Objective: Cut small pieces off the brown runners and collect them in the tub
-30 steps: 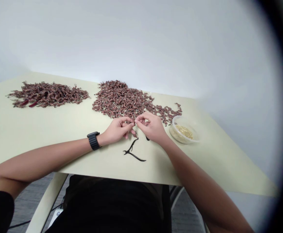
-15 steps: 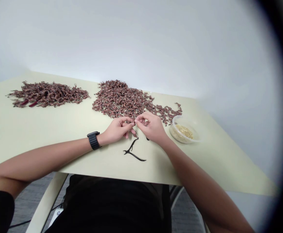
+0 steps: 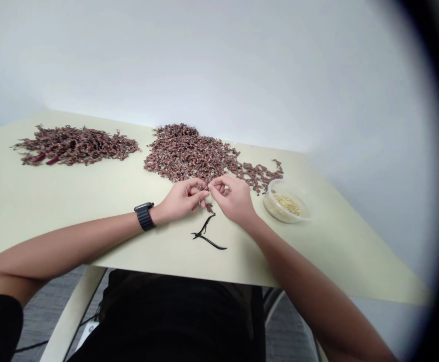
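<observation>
My left hand (image 3: 181, 199) and my right hand (image 3: 232, 197) meet fingertip to fingertip over the pale table (image 3: 91, 191). Both pinch a small reddish-brown piece (image 3: 208, 189) between thumb and forefinger; it is too small to name. Directly behind the hands spreads a large pile of small reddish-brown pieces (image 3: 192, 153). A pair of black pliers (image 3: 205, 235) lies open on the table just in front of my hands. A black watch (image 3: 144, 216) sits on my left wrist.
A second, darker reddish pile (image 3: 72, 146) lies at the far left. A clear round tub (image 3: 284, 201) with small golden bits stands right of my right hand. The table's front edge runs close to my body; a white wall stands behind.
Both hands stay pinched together at the same spot. The view has shifted very slightly; nothing else has moved.
</observation>
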A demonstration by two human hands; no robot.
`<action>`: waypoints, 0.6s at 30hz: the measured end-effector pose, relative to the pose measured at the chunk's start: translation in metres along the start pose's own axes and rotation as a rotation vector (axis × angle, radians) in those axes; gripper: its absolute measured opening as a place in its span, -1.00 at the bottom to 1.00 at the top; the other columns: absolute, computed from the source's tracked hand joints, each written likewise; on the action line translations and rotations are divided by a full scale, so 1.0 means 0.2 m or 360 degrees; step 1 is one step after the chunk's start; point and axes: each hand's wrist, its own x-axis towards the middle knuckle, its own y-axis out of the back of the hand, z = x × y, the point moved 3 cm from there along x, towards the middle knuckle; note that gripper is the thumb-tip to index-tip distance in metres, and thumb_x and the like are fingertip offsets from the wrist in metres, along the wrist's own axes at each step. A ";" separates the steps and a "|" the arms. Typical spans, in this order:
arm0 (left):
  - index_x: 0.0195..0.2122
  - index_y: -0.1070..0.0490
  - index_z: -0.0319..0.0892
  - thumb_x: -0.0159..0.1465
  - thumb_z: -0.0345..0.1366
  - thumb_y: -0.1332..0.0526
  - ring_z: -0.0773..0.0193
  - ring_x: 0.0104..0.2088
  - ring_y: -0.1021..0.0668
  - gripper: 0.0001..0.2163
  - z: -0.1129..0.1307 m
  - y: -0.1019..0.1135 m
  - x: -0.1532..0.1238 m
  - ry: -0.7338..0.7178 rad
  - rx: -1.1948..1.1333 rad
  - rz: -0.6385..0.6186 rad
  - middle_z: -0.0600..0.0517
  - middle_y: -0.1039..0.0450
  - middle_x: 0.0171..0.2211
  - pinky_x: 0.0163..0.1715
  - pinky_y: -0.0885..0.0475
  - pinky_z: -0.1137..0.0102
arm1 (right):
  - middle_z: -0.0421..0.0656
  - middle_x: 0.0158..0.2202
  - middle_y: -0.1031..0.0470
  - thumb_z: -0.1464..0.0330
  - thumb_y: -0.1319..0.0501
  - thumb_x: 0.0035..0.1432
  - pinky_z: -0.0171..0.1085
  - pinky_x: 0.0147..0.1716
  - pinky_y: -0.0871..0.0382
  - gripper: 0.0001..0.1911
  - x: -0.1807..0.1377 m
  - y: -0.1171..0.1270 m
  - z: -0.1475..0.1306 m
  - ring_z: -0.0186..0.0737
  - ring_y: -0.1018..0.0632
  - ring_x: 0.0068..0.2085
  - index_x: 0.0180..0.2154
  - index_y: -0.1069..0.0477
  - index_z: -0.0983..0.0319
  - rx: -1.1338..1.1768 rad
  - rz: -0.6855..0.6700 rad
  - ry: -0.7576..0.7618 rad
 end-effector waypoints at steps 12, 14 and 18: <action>0.08 -0.40 -0.21 0.39 -0.08 -0.19 0.26 -0.42 -0.60 -0.64 0.01 0.02 -0.01 -0.0207 0.0589 0.0186 0.02 -0.59 -0.42 -0.35 -0.40 0.44 | -0.15 -0.40 -0.51 0.12 -0.46 0.00 -0.36 -0.57 -0.33 -0.65 0.00 -0.07 0.11 -0.41 -0.39 -0.52 -0.32 -0.57 0.27 0.1090 -0.0207 -0.0999; 0.07 -0.39 -0.21 0.38 -0.08 -0.21 0.27 -0.44 -0.58 -0.64 0.00 0.02 -0.01 -0.0208 0.0531 0.0184 0.03 -0.57 -0.44 -0.36 -0.39 0.45 | -0.15 -0.39 -0.51 0.12 -0.45 0.01 -0.36 -0.58 -0.32 -0.65 0.00 -0.07 0.10 -0.41 -0.39 -0.53 -0.33 -0.56 0.27 0.1083 -0.0202 -0.0990; 0.02 -0.40 -0.22 0.37 -0.06 -0.23 0.36 -0.54 -0.47 -0.65 0.00 0.02 -0.01 -0.0130 0.0246 0.0145 0.06 -0.51 -0.51 -0.47 -0.31 0.50 | -0.17 -0.41 -0.51 0.10 -0.38 0.11 -0.31 -0.57 -0.30 -0.67 0.00 -0.04 0.05 -0.37 -0.40 -0.55 -0.31 -0.54 0.24 0.0724 -0.0124 -0.0710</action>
